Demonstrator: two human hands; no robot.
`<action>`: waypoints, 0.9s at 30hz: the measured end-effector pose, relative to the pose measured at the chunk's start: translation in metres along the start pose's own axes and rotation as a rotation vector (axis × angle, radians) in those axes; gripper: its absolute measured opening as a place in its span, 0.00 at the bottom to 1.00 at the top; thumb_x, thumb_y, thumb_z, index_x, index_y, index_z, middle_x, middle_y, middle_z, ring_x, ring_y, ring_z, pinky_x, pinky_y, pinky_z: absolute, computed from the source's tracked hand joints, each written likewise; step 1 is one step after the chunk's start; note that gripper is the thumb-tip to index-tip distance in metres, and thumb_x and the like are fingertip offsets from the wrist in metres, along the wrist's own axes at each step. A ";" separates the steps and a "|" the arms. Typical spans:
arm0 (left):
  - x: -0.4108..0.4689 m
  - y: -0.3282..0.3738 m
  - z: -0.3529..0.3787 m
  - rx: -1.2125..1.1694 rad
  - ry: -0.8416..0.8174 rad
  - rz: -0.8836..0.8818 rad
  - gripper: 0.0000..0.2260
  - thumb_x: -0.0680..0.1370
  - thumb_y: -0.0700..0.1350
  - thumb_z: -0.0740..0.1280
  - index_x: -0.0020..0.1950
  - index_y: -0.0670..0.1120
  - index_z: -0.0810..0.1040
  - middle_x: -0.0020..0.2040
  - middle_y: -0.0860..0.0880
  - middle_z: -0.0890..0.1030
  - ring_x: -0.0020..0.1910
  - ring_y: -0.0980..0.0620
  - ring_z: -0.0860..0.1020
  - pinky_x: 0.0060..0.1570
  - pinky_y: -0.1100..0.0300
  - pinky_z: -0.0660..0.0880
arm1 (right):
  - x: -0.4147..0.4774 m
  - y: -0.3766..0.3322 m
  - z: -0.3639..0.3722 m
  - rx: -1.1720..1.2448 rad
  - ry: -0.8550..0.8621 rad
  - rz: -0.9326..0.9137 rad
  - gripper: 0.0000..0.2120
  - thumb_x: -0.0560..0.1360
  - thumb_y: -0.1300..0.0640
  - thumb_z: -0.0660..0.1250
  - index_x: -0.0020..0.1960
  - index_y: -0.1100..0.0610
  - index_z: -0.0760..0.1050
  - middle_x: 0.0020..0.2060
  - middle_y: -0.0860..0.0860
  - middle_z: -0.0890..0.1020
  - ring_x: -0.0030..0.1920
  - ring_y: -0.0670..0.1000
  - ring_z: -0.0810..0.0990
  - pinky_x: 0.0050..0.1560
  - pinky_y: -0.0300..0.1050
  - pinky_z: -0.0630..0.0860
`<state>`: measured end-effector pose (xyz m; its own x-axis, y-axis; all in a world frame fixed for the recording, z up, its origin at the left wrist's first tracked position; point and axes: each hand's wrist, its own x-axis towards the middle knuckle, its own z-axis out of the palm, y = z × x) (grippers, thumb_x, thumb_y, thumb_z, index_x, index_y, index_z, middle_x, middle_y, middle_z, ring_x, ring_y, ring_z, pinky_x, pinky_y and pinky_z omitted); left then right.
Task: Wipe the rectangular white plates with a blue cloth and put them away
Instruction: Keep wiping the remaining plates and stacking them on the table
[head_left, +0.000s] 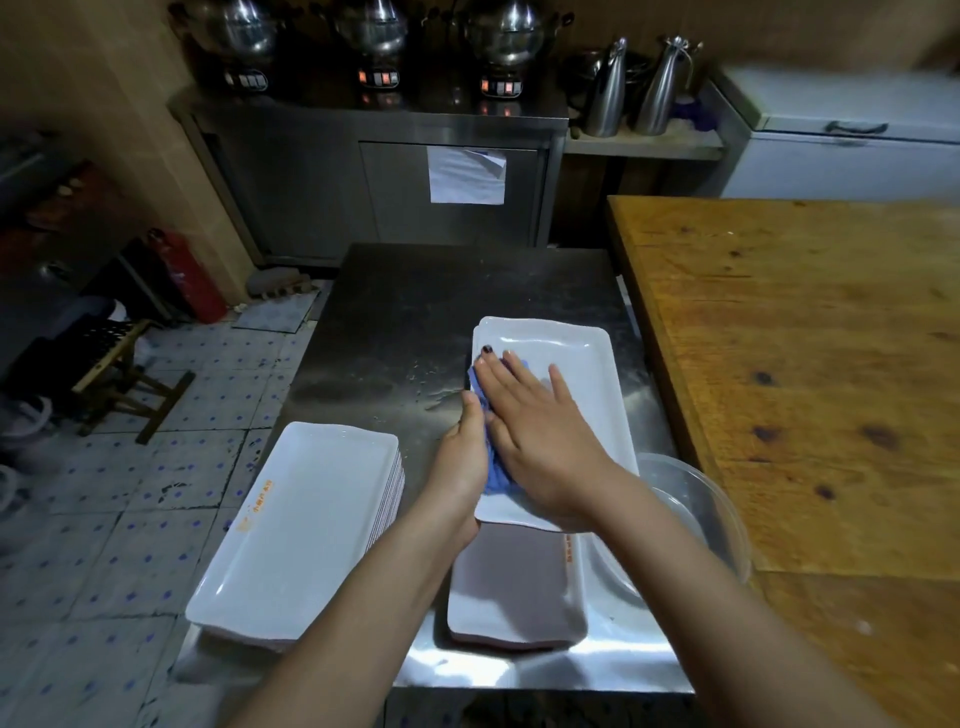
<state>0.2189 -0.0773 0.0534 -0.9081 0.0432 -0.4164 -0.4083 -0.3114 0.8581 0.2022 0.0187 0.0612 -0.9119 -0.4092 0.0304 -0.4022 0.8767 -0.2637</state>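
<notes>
A rectangular white plate (571, 358) is tilted over the steel table (415, 312). My left hand (462, 457) grips its left edge. My right hand (540, 441) lies flat, fingers spread, pressing a blue cloth (496, 473) onto the plate's inner face. Most of the cloth is hidden under the palm. Below the held plate sits a stack of white plates (514, 587) near the table's front edge. A taller stack of white plates (301, 519) with orange lettering stands at the front left corner, overhanging the edge.
A clear plastic bowl (691, 499) sits right of the plates, against a wooden table (805, 364). Behind is a steel cabinet (395, 171) with pots on top. On the tiled floor to the left stand a wooden stool (119, 374) and a red fire extinguisher (187, 275).
</notes>
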 end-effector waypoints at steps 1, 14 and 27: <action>-0.003 0.000 0.000 0.038 0.014 0.031 0.18 0.82 0.55 0.50 0.56 0.52 0.77 0.49 0.52 0.82 0.44 0.56 0.81 0.37 0.66 0.79 | 0.008 0.004 -0.003 -0.035 0.014 0.012 0.25 0.83 0.52 0.44 0.78 0.52 0.43 0.77 0.45 0.47 0.76 0.45 0.41 0.72 0.50 0.35; -0.009 0.014 -0.030 0.175 0.147 0.100 0.14 0.80 0.56 0.56 0.51 0.51 0.78 0.43 0.50 0.83 0.41 0.49 0.82 0.38 0.58 0.79 | -0.008 0.026 0.005 -0.205 0.045 0.286 0.29 0.80 0.50 0.47 0.77 0.55 0.41 0.77 0.50 0.45 0.76 0.54 0.37 0.72 0.56 0.35; -0.009 0.002 -0.022 0.172 0.118 0.068 0.14 0.81 0.54 0.55 0.46 0.51 0.79 0.39 0.51 0.83 0.39 0.53 0.82 0.38 0.62 0.78 | 0.007 -0.004 0.006 -0.162 0.062 0.097 0.26 0.82 0.50 0.44 0.78 0.51 0.43 0.77 0.47 0.45 0.76 0.50 0.40 0.72 0.57 0.36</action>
<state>0.2286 -0.0988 0.0521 -0.9211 -0.0870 -0.3794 -0.3654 -0.1429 0.9198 0.1977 0.0111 0.0564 -0.9482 -0.3091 0.0729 -0.3156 0.9425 -0.1095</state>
